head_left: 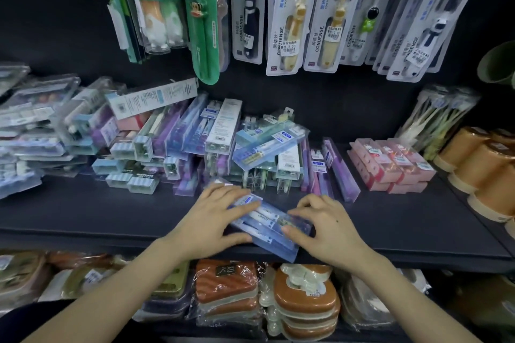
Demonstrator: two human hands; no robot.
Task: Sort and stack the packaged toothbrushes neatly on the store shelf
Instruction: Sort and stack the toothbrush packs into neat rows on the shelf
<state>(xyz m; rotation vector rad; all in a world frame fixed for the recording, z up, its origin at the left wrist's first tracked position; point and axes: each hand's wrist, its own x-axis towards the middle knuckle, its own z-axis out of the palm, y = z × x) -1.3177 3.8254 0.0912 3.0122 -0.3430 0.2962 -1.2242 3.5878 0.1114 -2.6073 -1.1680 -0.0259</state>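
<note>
Blue clear-plastic packs (269, 224) are held askew at the front edge of the shelf (111, 211), with the near corner apparently overhanging. The ends are gripped by the left hand (214, 220) and right hand (326, 228), fingers curled over the top, thumbs at the near side. Risk: if squeezed unevenly, the slick packs could be fanned apart or dropped off the edge. The leaning pile (195, 142) just behind could be toppled if bumped.

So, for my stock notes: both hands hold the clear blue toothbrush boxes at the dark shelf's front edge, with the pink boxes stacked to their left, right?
No: the head view shows the pink boxes to their right. The left hand and right hand hold the clear blue toothbrush boxes at the front edge of the dark shelf.
</note>
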